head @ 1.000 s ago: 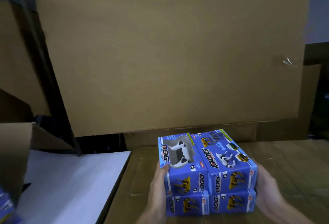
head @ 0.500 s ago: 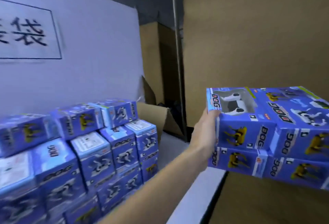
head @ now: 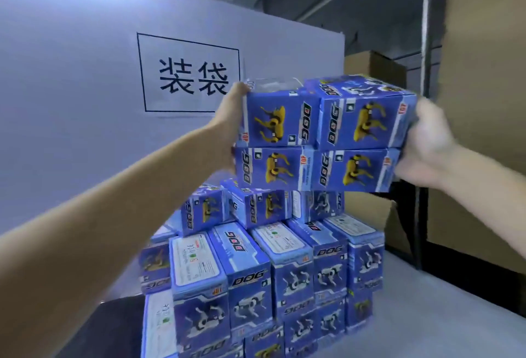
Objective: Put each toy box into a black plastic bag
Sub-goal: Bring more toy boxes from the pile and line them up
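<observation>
Four blue toy boxes (head: 318, 135) are being carried as one block — two side by side on top of two more — each printed with "DOG" and a yellow robot dog, with a small red "TOP" mark near the edges. The left hand (head: 232, 118) is pressing against the block's left end, its fingers wrapping over the upper corner of the top box. The right hand (head: 424, 144) is clamping the right end, blurred, with its fingers curling round the box edges. The block is hanging in the air just above a large pile of boxes (head: 273, 261) of the same kind, apart from it.

The pile is standing in several layers on a pale grey worktop (head: 421, 309). Its boxes are lying in mixed directions: some are showing "DOG" lettering with a white-and-black robot dog, some a white label panel whose small print is too fine to read, and a few near the top are showing the yellow dog.

Behind the pile a white board (head: 85, 87) is standing upright, bearing a black-framed sign (head: 189, 73) with the two characters 装袋. To the right, tall brown cardboard cartons (head: 484, 87) are filling the wall side — a grey metal post (head: 425, 30) is running up in front of them.
</observation>
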The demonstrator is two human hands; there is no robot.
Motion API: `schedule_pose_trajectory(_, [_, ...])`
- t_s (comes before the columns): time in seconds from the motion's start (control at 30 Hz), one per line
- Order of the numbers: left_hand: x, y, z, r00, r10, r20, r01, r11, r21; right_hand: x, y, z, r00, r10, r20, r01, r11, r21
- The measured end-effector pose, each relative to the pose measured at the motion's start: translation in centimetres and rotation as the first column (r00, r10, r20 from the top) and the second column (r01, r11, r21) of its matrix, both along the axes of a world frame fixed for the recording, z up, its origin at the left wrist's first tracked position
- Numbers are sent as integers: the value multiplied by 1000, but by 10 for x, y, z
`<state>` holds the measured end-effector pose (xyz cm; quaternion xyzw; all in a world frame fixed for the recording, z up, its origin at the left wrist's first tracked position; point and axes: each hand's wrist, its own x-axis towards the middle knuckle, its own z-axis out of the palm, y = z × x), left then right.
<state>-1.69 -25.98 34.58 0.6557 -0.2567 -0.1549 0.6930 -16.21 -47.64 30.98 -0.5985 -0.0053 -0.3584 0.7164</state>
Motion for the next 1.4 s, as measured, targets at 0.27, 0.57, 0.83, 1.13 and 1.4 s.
schedule_pose_trajectory(0.27, [109, 27, -14, 974, 220, -56, -216, 974, 71, 161, -2, 2, 979, 90, -181, -94, 995, -14])
schedule_pose_trajectory(0.57, [145, 7, -19, 916, 388, 101, -400, 900, 171, 209, -32, -10, 956, -181, -231, 154, 980, -127])
schedule_pose_trajectory(0.83, [118, 42, -7, 955, 259, -148, -288, 929, -232, 170, -4, -25, 769, -636, 65, 630, 736, -247])
schedule_pose_trajectory(1.13, [9, 139, -83, 974, 178, -139, -224, 695, -683, 91, 190, -85, 991, 81, 102, -20, 868, -496])
schedule_pose_trajectory(1.4, [-36, 209, -229, 875, 476, 88, -384, 793, -473, 104, 329, -195, 772, 631, -72, -627, 776, 72])
